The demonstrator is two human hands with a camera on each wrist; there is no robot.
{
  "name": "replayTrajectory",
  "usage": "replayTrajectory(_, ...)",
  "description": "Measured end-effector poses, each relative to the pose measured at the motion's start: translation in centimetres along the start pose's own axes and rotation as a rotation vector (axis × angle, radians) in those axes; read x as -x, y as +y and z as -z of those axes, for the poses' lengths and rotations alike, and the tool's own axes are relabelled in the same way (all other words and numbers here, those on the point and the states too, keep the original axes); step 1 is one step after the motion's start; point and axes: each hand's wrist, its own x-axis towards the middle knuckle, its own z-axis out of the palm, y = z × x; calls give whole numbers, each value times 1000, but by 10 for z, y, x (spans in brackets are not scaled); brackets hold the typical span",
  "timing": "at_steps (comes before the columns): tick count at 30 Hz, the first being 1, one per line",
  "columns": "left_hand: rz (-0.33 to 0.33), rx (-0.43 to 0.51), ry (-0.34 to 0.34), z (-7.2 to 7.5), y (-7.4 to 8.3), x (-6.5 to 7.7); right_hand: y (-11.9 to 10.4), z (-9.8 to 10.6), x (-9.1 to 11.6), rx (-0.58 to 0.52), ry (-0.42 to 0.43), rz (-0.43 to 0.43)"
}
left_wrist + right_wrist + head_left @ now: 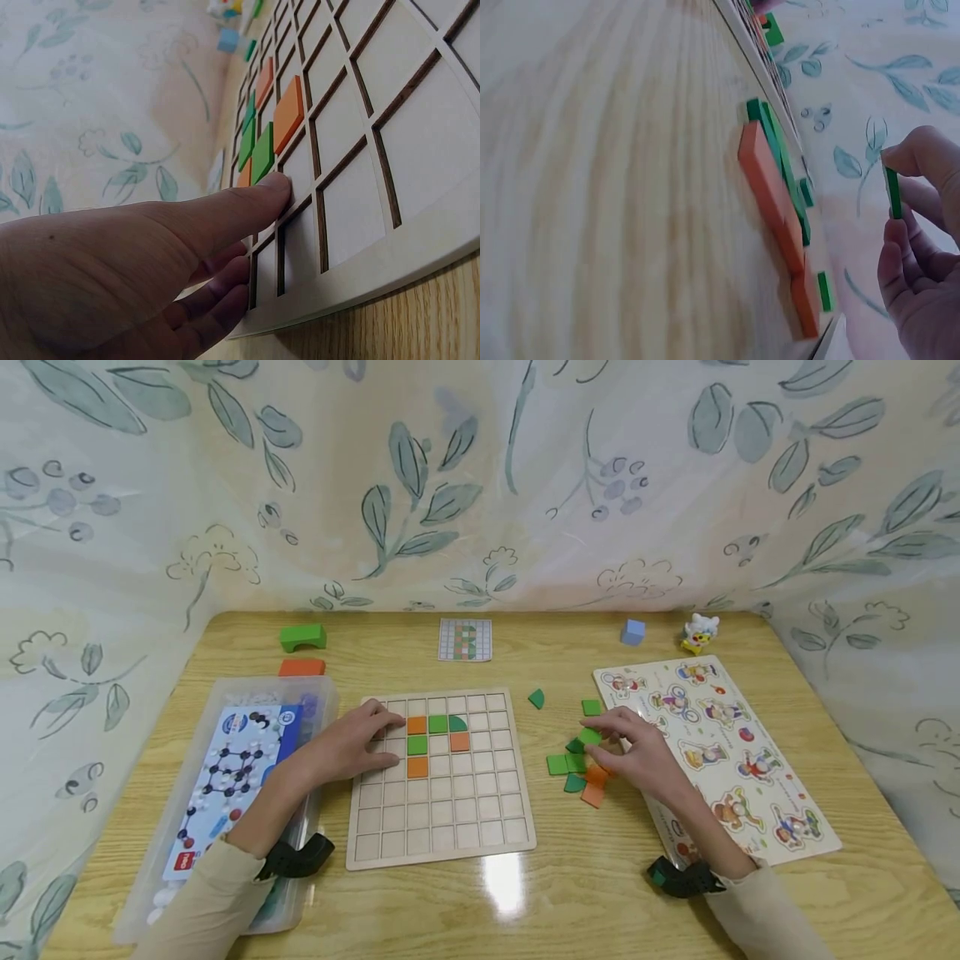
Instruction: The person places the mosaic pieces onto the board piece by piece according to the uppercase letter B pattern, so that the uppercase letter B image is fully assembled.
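My right hand (639, 750) pinches a green square tile (894, 195) between thumb and fingers, raised over a small pile of tiles. Under and beside it lie green squares (557, 765), a dark green quarter-round tile (574, 783) and orange tiles (592, 796). The left hand (347, 745) rests at the left side of a wooden grid board (442, 857), its thumb (255, 193) extended over the cells. Orange squares (417, 767), green squares (438, 723) and one quarter-round tile (458, 723) sit in the board's upper left cells.
A patterned card (465, 640) lies behind the board. On the left is a plastic box (324, 710) near green (303, 636) and orange blocks (302, 667). To the right are a picture puzzle board (750, 739), a blue cube (633, 632) and a figurine (700, 633).
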Motion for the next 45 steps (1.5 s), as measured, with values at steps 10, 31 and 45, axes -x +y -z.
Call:
replayTrajectory(10, 16, -12, -11, 2, 2, -2, -38, -40, -10, -70, -74, 305)
replayTrajectory(31, 1, -15, -6, 1, 2, -6, -93, -107, -61, 1, -381, 413)
replayTrajectory(45, 12, -11, -4, 0, 1, -2, -104, -118, -69, 115, -419, 433)
